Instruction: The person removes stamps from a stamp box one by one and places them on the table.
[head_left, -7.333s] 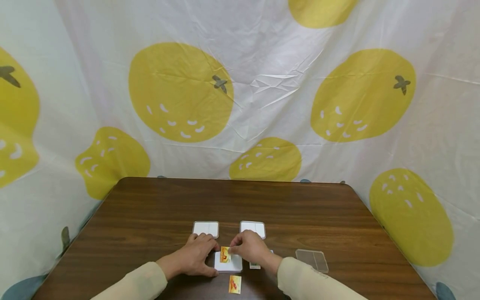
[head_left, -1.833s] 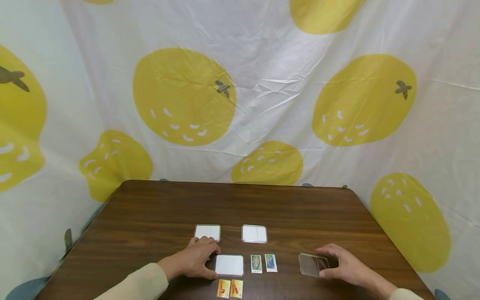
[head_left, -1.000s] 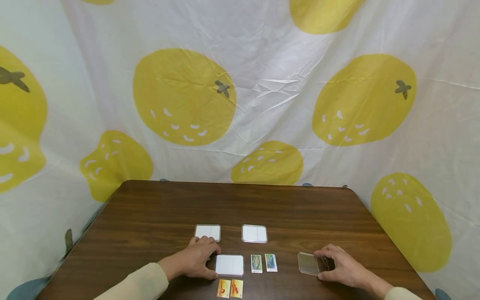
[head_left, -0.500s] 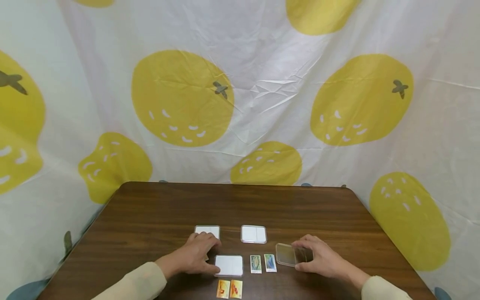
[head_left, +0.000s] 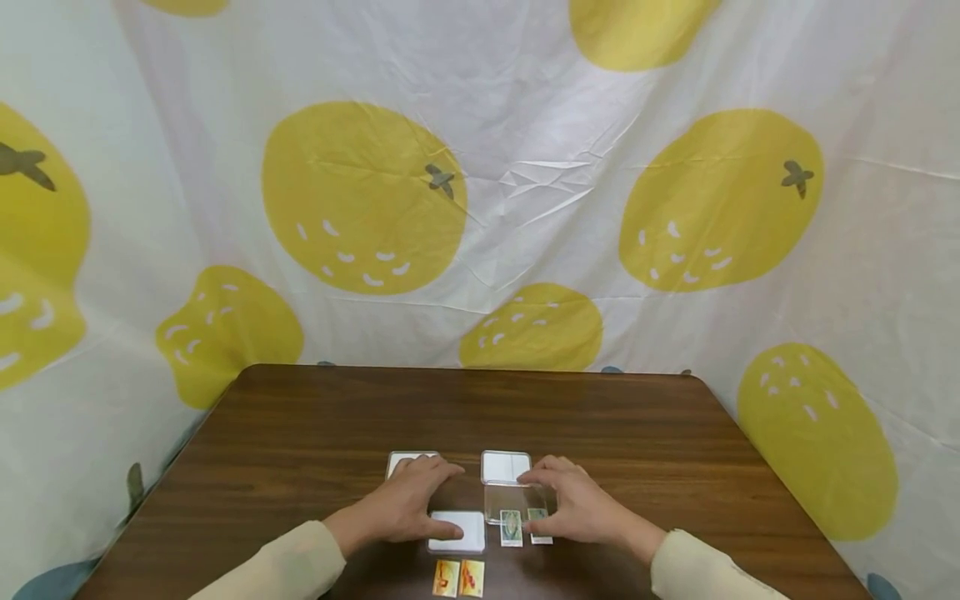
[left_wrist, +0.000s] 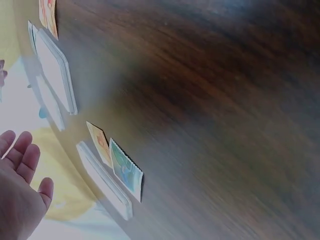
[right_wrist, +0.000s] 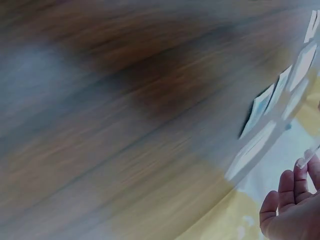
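Note:
In the head view my right hand (head_left: 573, 504) pinches a clear plastic lid (head_left: 497, 498) by its right side, holding it above two greenish stamps (head_left: 511, 528). A small part of the lid (right_wrist: 310, 154) shows at the fingers in the right wrist view. My left hand (head_left: 405, 504) hovers with fingers spread, its thumb over the white case base (head_left: 471, 527), and grips nothing. Two orange stamps (head_left: 446, 577) lie side by side in front of that base. An orange stamp (left_wrist: 100, 142) and a green-blue stamp (left_wrist: 126, 170) near my left hand show in the left wrist view.
Two white cases stand further back: the left case (head_left: 397, 460) is partly covered by my left hand, the right case (head_left: 501, 467) lies just behind the lid. The dark wooden table (head_left: 360, 408) reaches to a lemon-print cloth (head_left: 525, 233).
My right hand has picked up the clear lid from the right and carried it left over the greenish stamps. My left hand has lifted and shifted right. Earlier, an orange stamp came off the base.

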